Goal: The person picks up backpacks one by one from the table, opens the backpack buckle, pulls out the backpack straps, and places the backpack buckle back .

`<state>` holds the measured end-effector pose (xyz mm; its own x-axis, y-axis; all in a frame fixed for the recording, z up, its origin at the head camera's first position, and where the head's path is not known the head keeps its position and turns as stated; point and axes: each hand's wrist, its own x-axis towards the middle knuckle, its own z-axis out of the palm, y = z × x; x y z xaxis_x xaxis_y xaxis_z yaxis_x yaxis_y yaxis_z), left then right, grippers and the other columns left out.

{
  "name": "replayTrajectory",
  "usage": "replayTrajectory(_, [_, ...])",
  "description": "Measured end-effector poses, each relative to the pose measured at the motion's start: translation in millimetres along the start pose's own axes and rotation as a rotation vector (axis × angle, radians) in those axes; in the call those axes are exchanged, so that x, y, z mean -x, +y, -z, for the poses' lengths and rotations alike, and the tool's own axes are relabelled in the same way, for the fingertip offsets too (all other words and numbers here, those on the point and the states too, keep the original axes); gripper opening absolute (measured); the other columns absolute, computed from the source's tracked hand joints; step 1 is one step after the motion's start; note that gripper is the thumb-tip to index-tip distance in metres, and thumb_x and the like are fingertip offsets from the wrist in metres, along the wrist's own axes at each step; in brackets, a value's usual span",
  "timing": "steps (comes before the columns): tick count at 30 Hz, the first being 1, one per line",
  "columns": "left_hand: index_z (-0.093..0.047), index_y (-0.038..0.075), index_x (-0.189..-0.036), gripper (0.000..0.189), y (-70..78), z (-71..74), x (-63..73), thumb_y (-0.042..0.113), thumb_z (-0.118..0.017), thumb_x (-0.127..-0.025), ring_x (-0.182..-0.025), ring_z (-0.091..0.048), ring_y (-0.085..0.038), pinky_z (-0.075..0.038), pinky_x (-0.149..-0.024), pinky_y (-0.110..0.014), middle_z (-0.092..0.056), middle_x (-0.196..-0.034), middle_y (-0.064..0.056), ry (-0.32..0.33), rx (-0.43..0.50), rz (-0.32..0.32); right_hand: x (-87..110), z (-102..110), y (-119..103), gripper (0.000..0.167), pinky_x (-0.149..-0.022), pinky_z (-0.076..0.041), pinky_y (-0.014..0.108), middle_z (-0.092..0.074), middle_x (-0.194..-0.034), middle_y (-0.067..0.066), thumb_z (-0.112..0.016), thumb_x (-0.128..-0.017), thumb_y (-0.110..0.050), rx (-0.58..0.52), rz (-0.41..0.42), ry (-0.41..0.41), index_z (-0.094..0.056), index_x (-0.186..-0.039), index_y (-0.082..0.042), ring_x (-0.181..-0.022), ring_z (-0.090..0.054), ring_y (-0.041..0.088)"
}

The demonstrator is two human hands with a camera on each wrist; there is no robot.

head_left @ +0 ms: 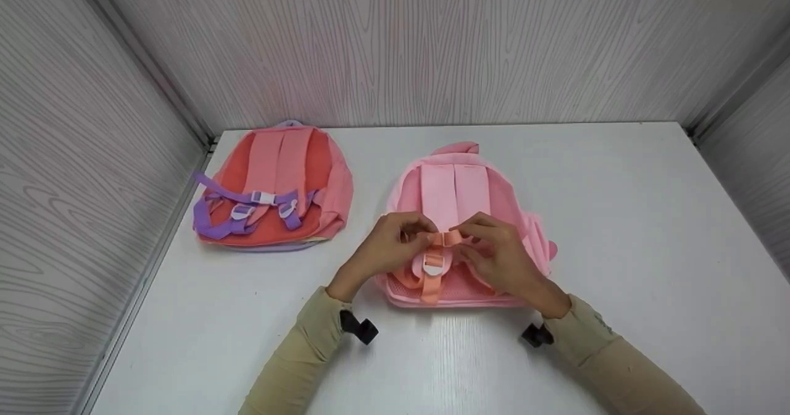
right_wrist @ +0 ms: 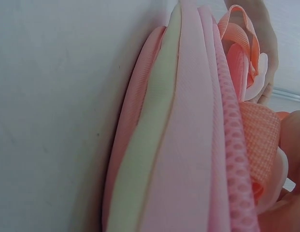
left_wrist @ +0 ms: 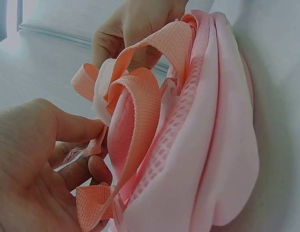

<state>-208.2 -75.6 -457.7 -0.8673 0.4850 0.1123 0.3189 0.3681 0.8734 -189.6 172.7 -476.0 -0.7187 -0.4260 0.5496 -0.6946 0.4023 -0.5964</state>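
A pink backpack (head_left: 472, 196) lies on the table with its padded shoulder straps facing up. Over its lower half, my left hand (head_left: 395, 240) pinches orange webbing (head_left: 452, 238) between thumb and fingers. Frayed threads (left_wrist: 75, 153) show by that thumb in the left wrist view. My right hand (head_left: 500, 251) grips the right part of the same webbing, close to the left fingertips. Just below hangs a white strap adjuster (head_left: 433, 265) threaded with orange strap. In the right wrist view, the right fingertips are mostly hidden behind the bag's edge and strap.
A coral backpack (head_left: 333, 186) with purple straps (head_left: 213, 226) and a white buckle (head_left: 264, 198) lies at the back left. Wood-grained panels (head_left: 432, 50) wall in the white table (head_left: 629, 230) at the back and both sides.
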Motion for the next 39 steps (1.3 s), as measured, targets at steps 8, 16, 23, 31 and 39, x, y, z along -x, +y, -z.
replayTrajectory(8, [-0.078,0.012,-0.108,0.012,1.5,-1.9,0.4,0.017,-0.069,-0.103,-0.082,-0.058,-0.010,-0.049,-0.075,-0.026,-0.073,-0.098,0.002,0.000,-0.008,0.009,0.0,-3,1,0.022,-0.075,-0.063,0.038,-0.072,-0.097,0.006,-0.082,-0.087,0.007,0.006,0.026,0.015,-0.081,-0.106,-0.004,-0.087,-0.070,0.022])
replayTrajectory(16, [-0.078,0.011,-0.110,0.012,5.2,-4.7,1.5,0.014,-0.069,-0.102,-0.085,-0.061,-0.011,-0.052,-0.079,-0.026,-0.075,-0.100,0.001,0.001,-0.016,0.028,1.1,-3,-1,0.019,-0.081,-0.064,0.036,-0.072,-0.100,0.003,-0.082,-0.090,0.002,-0.023,-0.019,-0.021,-0.082,-0.107,-0.007,-0.093,-0.070,0.016])
replayTrajectory(23, [-0.079,0.011,-0.110,0.013,8.9,-7.5,2.6,0.014,-0.069,-0.103,-0.084,-0.064,-0.011,-0.055,-0.078,-0.027,-0.076,-0.099,0.000,0.002,-0.007,0.042,1.7,-3,-2,0.019,-0.081,-0.064,0.034,-0.072,-0.100,0.002,-0.083,-0.091,-0.002,-0.032,-0.032,-0.025,-0.082,-0.108,-0.009,-0.092,-0.069,0.015])
replayTrajectory(31, [-0.079,0.013,-0.112,0.014,8.5,-7.9,3.5,0.014,-0.069,-0.103,-0.088,-0.067,-0.013,-0.058,-0.082,-0.029,-0.076,-0.102,0.001,-0.007,0.000,0.065,2.0,-6,1,0.018,-0.079,-0.063,0.035,-0.072,-0.099,0.001,-0.084,-0.090,-0.001,-0.044,-0.012,-0.015,-0.081,-0.107,-0.009,-0.090,-0.069,0.015])
replayTrajectory(39, [-0.077,0.015,-0.118,0.017,10.5,-0.7,3.5,0.024,-0.069,-0.105,-0.097,-0.068,-0.014,-0.059,-0.090,-0.034,-0.076,-0.108,0.002,-0.067,-0.010,0.073,0.6,-2,1,0.020,-0.078,-0.063,0.034,-0.073,-0.099,0.001,-0.082,-0.090,0.002,-0.035,0.005,0.001,-0.081,-0.107,-0.008,-0.090,-0.069,0.017])
